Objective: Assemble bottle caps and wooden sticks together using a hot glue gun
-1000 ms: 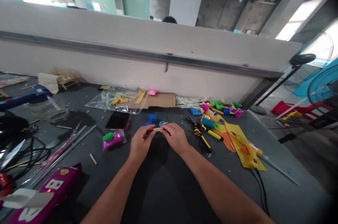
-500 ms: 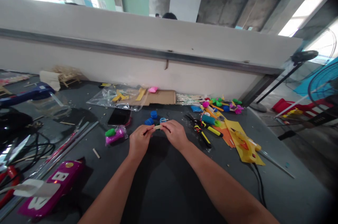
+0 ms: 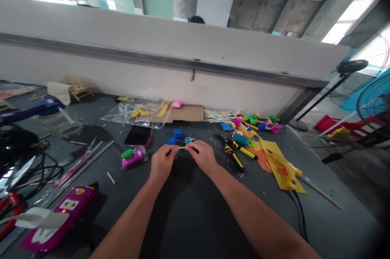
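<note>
My left hand [image 3: 163, 162] and my right hand [image 3: 202, 156] meet in front of me over the dark table [image 3: 189, 214]. Each pinches one end of a short pale stick [image 3: 182, 147], which lies level between the fingertips with a thin edge towards me. The fingers cover both ends. Just beyond it are a blue tub [image 3: 177, 132], a blue lump [image 3: 172, 141] and a light blue ring-shaped piece [image 3: 189, 140]. Something dark green shows behind the stick, too small to name.
Pliers [image 3: 234, 157] and a yellow glue gun [image 3: 283, 169] with a cord lie at right, near coloured clay pieces [image 3: 251, 119]. At left are a phone [image 3: 137, 135], a purple clay packet [image 3: 134, 157], clear rods [image 3: 91, 161] and a purple power strip [image 3: 65, 214]. A white partition [image 3: 152, 55] stands behind.
The stick has turned in my fingers, from its flat face showing to a thin edge. Both hands have stayed in nearly the same place.
</note>
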A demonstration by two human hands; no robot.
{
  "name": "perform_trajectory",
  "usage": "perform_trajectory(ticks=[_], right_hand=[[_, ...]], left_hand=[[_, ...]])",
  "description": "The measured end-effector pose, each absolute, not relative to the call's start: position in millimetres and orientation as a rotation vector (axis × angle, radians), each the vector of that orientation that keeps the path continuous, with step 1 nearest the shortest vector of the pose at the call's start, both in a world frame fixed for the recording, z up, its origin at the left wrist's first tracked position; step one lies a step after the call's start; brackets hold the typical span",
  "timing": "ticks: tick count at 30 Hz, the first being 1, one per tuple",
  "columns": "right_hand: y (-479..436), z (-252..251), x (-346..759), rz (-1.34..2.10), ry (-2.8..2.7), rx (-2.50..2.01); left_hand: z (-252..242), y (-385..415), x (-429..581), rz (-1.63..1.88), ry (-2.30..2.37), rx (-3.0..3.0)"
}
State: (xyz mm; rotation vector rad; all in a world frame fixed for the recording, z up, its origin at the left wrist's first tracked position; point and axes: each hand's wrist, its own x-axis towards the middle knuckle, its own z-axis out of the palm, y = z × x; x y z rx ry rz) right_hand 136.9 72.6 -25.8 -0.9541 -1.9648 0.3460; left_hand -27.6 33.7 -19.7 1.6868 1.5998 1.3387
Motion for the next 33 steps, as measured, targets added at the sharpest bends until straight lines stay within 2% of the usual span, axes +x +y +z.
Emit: perform_trajectory(ticks=[6,14,21,33], right_hand=[[74.3,-27.2,138.0,0.417,-1.910,-0.988],[70.4,-25.4,136.2,0.230,-2.023,-0.934],[70.3,-23.0,137.3,0.201,-2.000,-0.942],[71.0,-21.6,138.4,0.228,-1.961,-0.952]], left_hand=[[-20.6,35.5,-27.2,1.275,1.662,1.552],[-23.2,37.9,-28.1,1.281,1.633,1.438],[-23.6,36.9,-26.0,1.250,1.628,1.521],[-26.7,38.5,-27.3,1.413,1.568,1.273]])
